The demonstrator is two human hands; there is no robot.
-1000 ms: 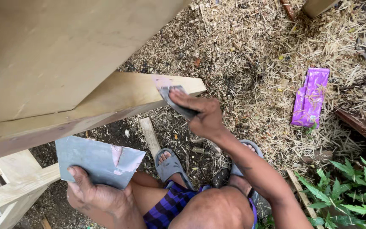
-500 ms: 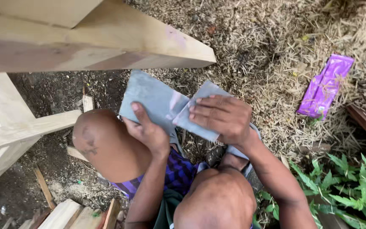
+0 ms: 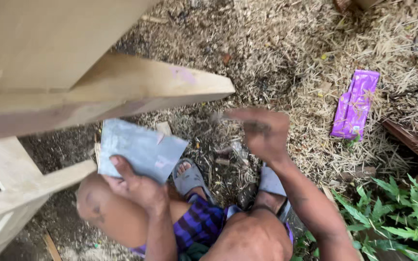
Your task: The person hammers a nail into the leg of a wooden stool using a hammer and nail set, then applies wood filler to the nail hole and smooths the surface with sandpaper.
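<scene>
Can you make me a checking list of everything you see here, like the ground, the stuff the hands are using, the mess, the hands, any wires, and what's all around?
Surface: bare dirt ground covered with dry straw and wood shavings.
Job's things: grey sandpaper sheet held over the knee; pale wooden plank jutting out above it.
Clutter: purple wrapper on the straw; small wood scraps by the feet.
Hands: left hand grips the sheet's lower edge; right hand is blurred, raised near the plank's end, whether it holds anything cannot be told.
Cables: nothing seen.
Surroundings: green plants at lower right; pale wooden frame at left; grey sandals on the feet.
</scene>
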